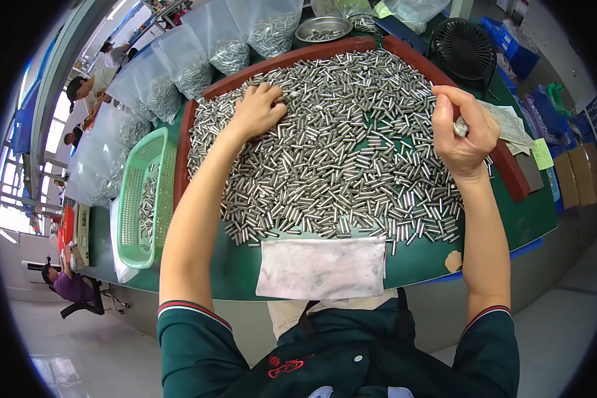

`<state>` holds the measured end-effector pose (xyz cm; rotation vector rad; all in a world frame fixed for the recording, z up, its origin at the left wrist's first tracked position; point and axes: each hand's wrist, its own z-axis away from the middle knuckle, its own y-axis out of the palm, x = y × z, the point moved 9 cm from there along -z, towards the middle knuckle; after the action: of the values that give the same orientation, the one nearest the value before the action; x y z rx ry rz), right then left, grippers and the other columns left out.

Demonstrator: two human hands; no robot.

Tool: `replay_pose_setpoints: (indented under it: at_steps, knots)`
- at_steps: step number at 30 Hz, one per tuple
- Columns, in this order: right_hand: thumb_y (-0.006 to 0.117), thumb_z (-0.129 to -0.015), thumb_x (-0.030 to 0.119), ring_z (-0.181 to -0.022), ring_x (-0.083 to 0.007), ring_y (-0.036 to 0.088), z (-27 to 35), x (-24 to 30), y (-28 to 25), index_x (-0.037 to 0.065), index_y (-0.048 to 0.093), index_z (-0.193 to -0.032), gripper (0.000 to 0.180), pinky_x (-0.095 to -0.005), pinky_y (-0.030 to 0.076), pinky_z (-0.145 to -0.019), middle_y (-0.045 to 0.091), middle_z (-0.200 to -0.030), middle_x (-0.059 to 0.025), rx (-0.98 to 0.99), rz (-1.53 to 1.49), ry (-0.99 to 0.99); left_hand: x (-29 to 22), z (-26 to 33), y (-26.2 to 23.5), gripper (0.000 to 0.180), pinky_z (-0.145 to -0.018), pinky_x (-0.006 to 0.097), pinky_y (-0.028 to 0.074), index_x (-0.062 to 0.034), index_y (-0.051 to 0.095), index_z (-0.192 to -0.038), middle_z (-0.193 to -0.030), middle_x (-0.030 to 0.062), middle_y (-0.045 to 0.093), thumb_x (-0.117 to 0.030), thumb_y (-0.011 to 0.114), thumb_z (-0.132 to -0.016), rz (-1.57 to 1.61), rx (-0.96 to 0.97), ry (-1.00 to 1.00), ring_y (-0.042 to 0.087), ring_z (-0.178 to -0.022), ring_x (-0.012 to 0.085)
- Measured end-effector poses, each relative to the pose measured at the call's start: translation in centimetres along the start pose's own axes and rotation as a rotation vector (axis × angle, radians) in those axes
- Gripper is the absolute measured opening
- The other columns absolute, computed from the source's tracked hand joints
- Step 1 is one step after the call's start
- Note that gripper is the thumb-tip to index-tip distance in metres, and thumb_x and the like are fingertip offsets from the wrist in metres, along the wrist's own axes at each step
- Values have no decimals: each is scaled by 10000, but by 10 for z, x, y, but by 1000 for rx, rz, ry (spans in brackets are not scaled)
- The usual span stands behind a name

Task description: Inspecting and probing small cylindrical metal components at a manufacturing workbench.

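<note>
A wide layer of short metal pins (312,159) covers much of the green tabletop. My left hand (255,111) rests on the pins at the upper left, palm down. Its fingers are apart and slightly bent, and it holds nothing that I can see. Over the right side of the layer, my right hand (465,131) is raised and closed, its fingers curled in. A small pale, silvery thing (460,126) shows between fingers and palm; its kind is not clear.
Red-brown wooden strips (184,149) border the pins. A green basket (164,199) with pins stands at left, clear bags (229,53) of metal parts behind. A metal bowl (324,28) and black fan (462,48) stand at the back. A stained cloth (322,268) lies at the front edge.
</note>
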<state>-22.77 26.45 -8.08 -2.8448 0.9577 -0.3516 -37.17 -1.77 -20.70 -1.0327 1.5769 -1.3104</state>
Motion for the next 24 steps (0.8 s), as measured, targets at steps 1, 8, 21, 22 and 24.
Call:
replay_pose_setpoints:
  at_steps: [1, 8, 21, 22, 24]
  knots:
    - [572, -678, -18, -433, -140, 517, 0, 1, 0, 13, 603, -714, 56, -237, 396, -420, 575, -574, -53, -5, -6, 1, -7, 12, -7, 277, -816, 494, 365, -95, 515, -961, -1016, 110, 488, -278, 452, -763, 10, -39, 16, 436, -1003, 304]
    - [571, -689, -19, -425, -117, 501, 2, -3, 1, 17, 605, -723, 60, -224, 373, -410, 555, -550, -43, 26, -3, 19, -40, 90, -34, 143, -760, 364, 349, -28, 484, -850, -842, 123, 444, -149, 505, -777, 129, -71, 108, 423, -829, 281]
    - [575, -654, 13, -499, -220, 566, -3, -6, -14, 31, 587, -702, 53, -292, 438, -473, 583, -593, -70, -84, 18, 54, -70, 28, -17, 663, -867, 482, 337, -112, 482, -1129, -1115, 131, 436, -575, 585, -666, 97, -61, 42, 408, -1078, 311]
    - [570, -654, 8, -486, -224, 565, -4, 1, -14, 30, 579, -690, 43, -295, 437, -467, 575, -575, -77, -103, 20, 9, -70, 31, -19, 649, -840, 467, 362, -100, 498, -1098, -1083, 122, 450, -576, 585, -666, 103, -61, 56, 423, -1047, 308]
    - [570, -647, -5, -471, -224, 559, 3, -7, -5, 31, 561, -669, 43, -295, 434, -460, 565, -560, -78, -51, -11, 16, -64, 28, -12, 527, -776, 460, 381, -67, 510, -951, -973, 104, 484, -512, 591, -680, 111, -119, 46, 446, -953, 305]
